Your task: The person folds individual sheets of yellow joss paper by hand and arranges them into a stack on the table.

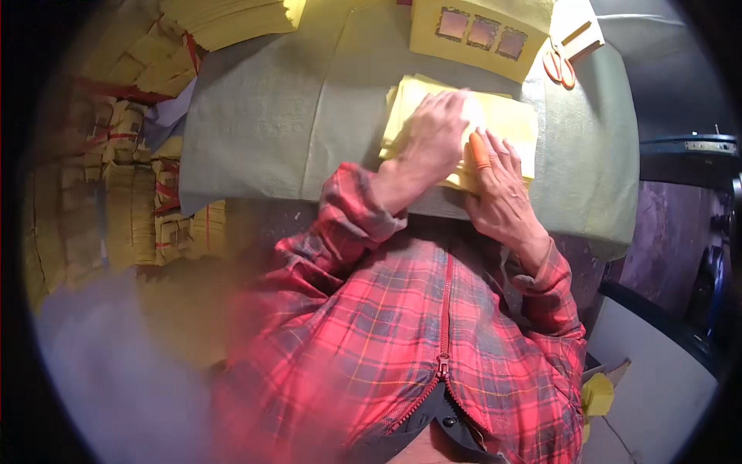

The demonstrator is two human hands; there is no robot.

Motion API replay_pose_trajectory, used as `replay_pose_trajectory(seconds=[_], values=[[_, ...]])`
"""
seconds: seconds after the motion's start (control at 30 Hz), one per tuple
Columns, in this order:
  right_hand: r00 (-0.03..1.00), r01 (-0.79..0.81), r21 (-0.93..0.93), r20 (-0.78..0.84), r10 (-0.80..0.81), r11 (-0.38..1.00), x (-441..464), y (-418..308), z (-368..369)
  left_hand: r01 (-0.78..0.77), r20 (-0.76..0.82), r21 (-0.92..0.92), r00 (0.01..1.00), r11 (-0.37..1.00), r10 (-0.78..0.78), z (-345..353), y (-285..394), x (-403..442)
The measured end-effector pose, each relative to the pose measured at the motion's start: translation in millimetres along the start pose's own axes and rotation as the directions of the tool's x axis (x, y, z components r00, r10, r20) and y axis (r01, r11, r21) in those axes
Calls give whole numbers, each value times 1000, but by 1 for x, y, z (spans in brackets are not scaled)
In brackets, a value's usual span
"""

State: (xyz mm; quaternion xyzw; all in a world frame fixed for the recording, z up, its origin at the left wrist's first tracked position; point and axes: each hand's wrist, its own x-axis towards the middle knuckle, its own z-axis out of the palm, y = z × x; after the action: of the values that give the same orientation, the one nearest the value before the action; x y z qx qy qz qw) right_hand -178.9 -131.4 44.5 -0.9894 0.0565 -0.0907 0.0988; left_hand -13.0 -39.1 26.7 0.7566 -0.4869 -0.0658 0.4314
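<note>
A stack of yellow paper sheets [510,116] lies on the cloth-covered table in front of me, its edges slightly uneven. My left hand [439,127] is on top of the stack, fingers bent and pressed together. Whatever is under those fingertips is hidden, and a bright glare sits just beside them. Close by on the right, my right hand [501,178] rests on the sheets with its fingers stretched out. An orange finger cot [479,150] covers one finger of that hand.
A grey-green cloth [255,124] covers the table. Beyond the stack stands a yellow box [479,35] with three printed squares; orange-handled scissors [559,68] lie to its right. More yellow paper [239,19] is at the far left, with tied bundles [127,209] piled beside the table.
</note>
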Motion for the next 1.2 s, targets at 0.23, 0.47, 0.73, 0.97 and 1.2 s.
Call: replay_pose_trajectory(seconds=[0.23,0.47,0.73,0.97,1.2], values=[[971,-103,200,-193,143,974,44,-33,19,-128,-100,196,984,972,149,7,-33,-20],[945,-180,-16,-282,169,983,27,24,51,-81,-95,259,990,963,108,-3,-45,-24],[934,-250,-21,-268,236,968,36,15,39,-89,-141,173,983,981,115,-4,-53,-28],[948,-187,-18,-267,176,982,29,13,40,266,-150,-95,949,959,-278,-48,-27,-57],[988,36,131,-156,-15,991,35,-58,46,490,-321,-447,693,748,-646,-101,-43,-181]])
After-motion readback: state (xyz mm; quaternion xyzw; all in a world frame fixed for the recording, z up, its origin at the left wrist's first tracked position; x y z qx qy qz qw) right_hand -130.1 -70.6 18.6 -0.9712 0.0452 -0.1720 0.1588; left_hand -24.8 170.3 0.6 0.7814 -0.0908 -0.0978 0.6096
